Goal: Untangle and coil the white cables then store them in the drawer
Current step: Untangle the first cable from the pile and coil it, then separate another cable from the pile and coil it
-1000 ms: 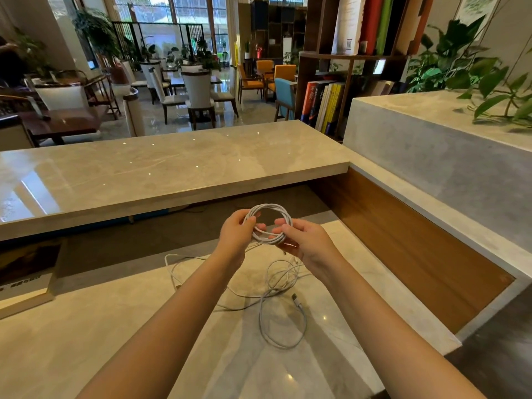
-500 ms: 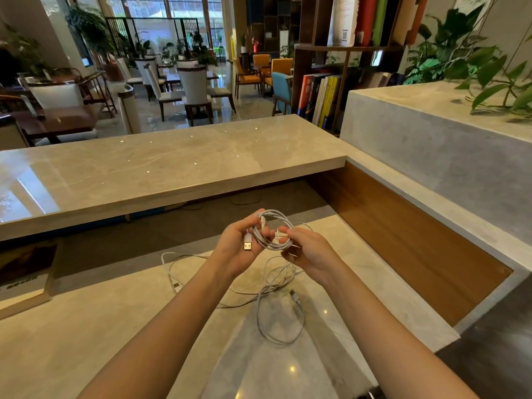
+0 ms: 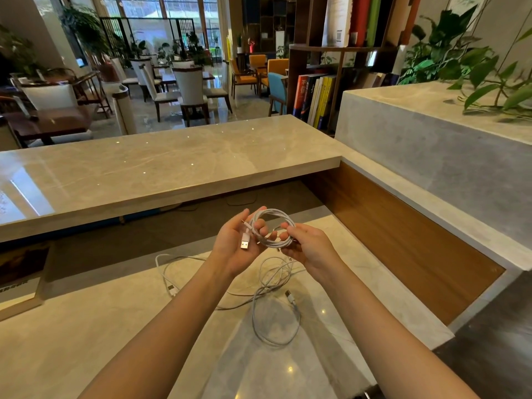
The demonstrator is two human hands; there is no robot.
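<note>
Held a white coil (image 3: pixel 273 227) in both hands, raised above the table (image 3: pixel 86 326). Left hand (image 3: pixel 236 243) palm-up, fingers loosely curled through the coil's left side, grip only partly closed. Right hand (image 3: pixel 306 246) pinched shut on the coil's right edge, thumb and fingertips pressed on the strands. Dangled a USB plug (image 3: pixel 245 243) from the coil, across the left palm. Left a loose cable (image 3: pixel 273 309) tangled on the table right below the coil, one wide loop spread toward the near edge, strands crossed over one another. Showed a small connector (image 3: pixel 290 298) at the right of that tangle and another cable end (image 3: pixel 172 289) lying well to its left. Could not tell whether the tangle was one cable or several, nor whether a strand ran from the coil down to it. Stood a raised counter (image 3: pixel 158 165) beyond the coil, with a wood panel (image 3: pixel 403 240) to the coil's right.
</note>
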